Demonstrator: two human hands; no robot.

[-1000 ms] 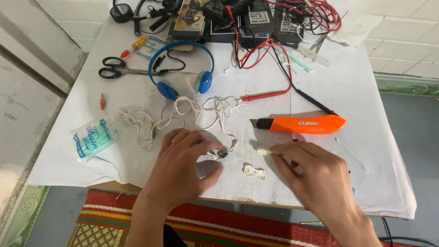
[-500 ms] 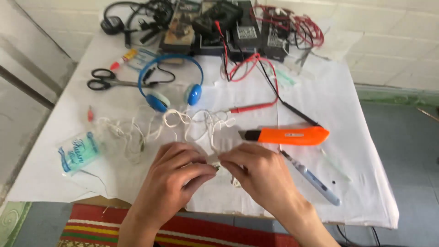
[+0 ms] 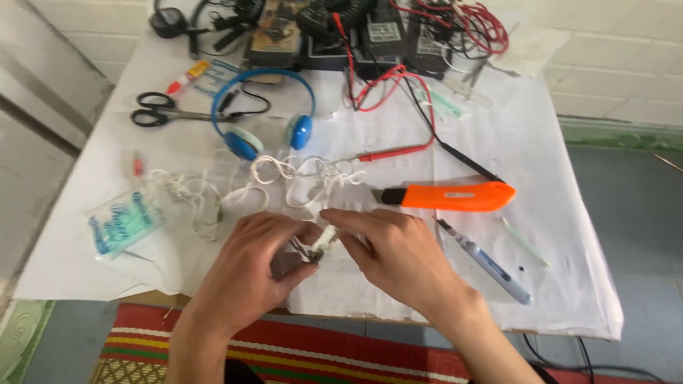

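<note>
Both hands meet at the near middle of the table [image 3: 569, 213], which is covered in white paper. Left hand [image 3: 252, 267] curls around a small white earbud piece [image 3: 321, 242]; thumb and forefinger are pinched together on its lower end, where a bit of dark metal shows. Right hand [image 3: 398, 252] comes in from the right, fingertips closed on the upper end of the same piece. The piece sits between the two hands, just above the paper; whether it touches the paper cannot be told.

Just beyond the hands, a tangle of white earphone cord [image 3: 284, 178] runs left across the sheet. Orange utility knife [image 3: 455, 197] lies far-right of the right hand, blade end pointing left. A blue-grey pen-like tool [image 3: 491, 267] lies diagonally to the right of the right wrist.

Far left: black scissors [image 3: 160, 114]. Blue headphones [image 3: 267, 121] sit near the middle, beyond the cord. A clear bag of small blue parts [image 3: 121, 224] rests at the left edge. Red and black test leads [image 3: 405, 128] trail from the dark electronic boxes [image 3: 356, 35] along the far edge. Striped rug [image 3: 320, 355] below the near table edge.
</note>
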